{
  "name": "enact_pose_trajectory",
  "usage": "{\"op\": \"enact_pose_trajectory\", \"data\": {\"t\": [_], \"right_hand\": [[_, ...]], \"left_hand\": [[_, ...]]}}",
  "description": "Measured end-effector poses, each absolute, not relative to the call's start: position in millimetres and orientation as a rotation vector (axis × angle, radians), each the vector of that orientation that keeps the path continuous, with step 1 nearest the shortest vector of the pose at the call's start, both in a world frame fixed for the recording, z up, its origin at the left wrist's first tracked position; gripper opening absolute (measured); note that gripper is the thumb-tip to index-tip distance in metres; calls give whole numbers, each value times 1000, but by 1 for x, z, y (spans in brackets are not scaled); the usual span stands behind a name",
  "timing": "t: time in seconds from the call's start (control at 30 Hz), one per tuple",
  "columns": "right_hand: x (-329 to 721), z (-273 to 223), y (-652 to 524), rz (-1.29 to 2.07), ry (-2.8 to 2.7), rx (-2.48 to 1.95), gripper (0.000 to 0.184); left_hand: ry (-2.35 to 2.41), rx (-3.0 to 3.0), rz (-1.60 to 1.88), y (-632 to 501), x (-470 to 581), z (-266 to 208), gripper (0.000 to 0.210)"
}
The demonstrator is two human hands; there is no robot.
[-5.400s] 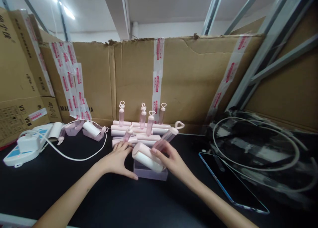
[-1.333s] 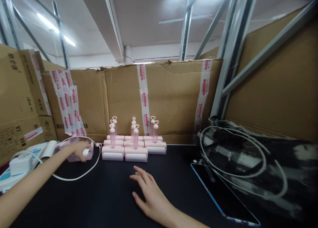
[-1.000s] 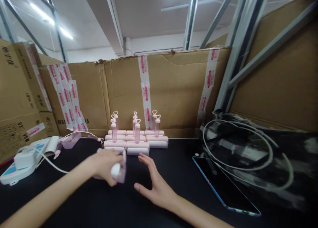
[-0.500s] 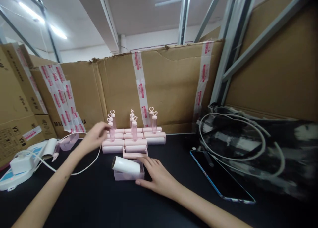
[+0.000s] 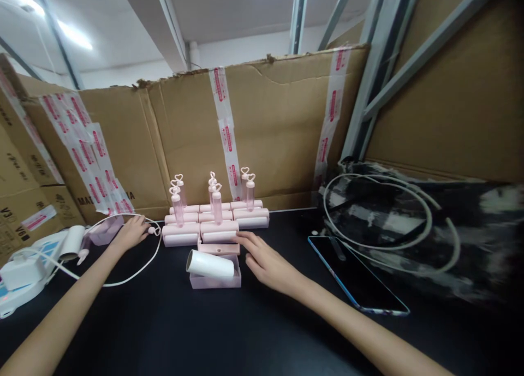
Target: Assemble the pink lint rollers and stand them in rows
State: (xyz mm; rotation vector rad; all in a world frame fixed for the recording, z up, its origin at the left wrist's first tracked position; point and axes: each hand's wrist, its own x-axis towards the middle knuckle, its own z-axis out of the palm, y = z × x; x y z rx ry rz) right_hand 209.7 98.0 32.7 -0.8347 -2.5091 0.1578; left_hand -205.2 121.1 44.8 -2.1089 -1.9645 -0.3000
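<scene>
My left hand (image 5: 131,232) is at the left by a lavender box (image 5: 107,231), its fingers curled. A pink heart-ended handle (image 5: 154,231) sticks out at those fingertips, the rest of it hidden by the hand. My right hand (image 5: 268,261) has fingers stretched out and thumb apart, fingertips against the end of a pink lint roller (image 5: 219,228) in the front row. Several such rollers stand grouped, with upright heart-topped handles. Before them lies a narrow pink part (image 5: 221,249). A white paper roll (image 5: 210,263) rests tilted in a second lavender box (image 5: 216,282).
On the left are a white power strip (image 5: 30,269), another white roll (image 5: 72,242) and a looping white cable (image 5: 139,269). A phone (image 5: 356,272) lies right, beside a black plastic bundle (image 5: 393,234) with coiled cable. Cardboard (image 5: 270,136) walls the back.
My left hand has moved left from the rollers to the lavender box; a heart-ended handle now shows at its fingers. My right hand has shifted from the front box to the front roller.
</scene>
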Motion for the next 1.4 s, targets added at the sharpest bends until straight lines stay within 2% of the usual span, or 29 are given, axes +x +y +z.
{"op": "enact_pose_trajectory", "data": {"t": [0.07, 0.17, 0.2, 0.3, 0.4, 0.47, 0.57, 0.63, 0.67, 0.77, 0.83, 0.93, 1.0, 1.13, 1.4], "right_hand": [[210, 27, 107, -46, -2541, -881, 47], [211, 28, 112, -200, -2563, -965, 28], [212, 31, 111, -199, -2554, -1021, 22], [213, 39, 106, -92, -2545, -1217, 23], [215, 41, 102, 39, -2536, -1303, 24], [218, 43, 103, 105, -2517, -1303, 25], [224, 50, 108, 244, -2440, -1319, 22], [228, 59, 111, 360, -2349, -1306, 28], [228, 63, 112, 419, -2301, -1288, 32], [223, 71, 106, 634, -2172, -1194, 34], [215, 69, 96, 970, -2035, -1036, 30], [203, 59, 77, 1464, -1787, -752, 23], [197, 53, 65, 1540, -1742, -712, 24], [194, 49, 51, 1548, -1853, -789, 33], [194, 43, 53, 1721, -1724, -730, 30]], "left_hand": [[-1940, -2114, -364, 113, -206, 52, 14], [-1913, -2059, -544, 94, -202, 66, 18], [-1907, -2016, -605, 86, -198, 71, 23], [-1897, -1957, -974, 63, -167, 82, 33], [-1758, -2113, -2178, 43, -112, 87, 33], [-1689, -2123, -2653, 31, -74, 87, 33], [-1694, -2458, -2972, 13, -39, 83, 40], [-1534, -2851, -3099, 4, -32, 79, 54], [-1417, -3046, -3132, 1, -31, 76, 54], [-1300, -3287, -3103, -5, -30, 64, 33], [-1439, -3229, -3016, -5, -27, 53, 25], [-1560, -3387, -2713, -3, -22, 36, 41], [-1641, -3519, -2413, -3, -18, 27, 54], [-1909, -3451, -1886, -6, -12, 25, 36], [-2016, -3342, -1637, -6, -12, 25, 43]]}}
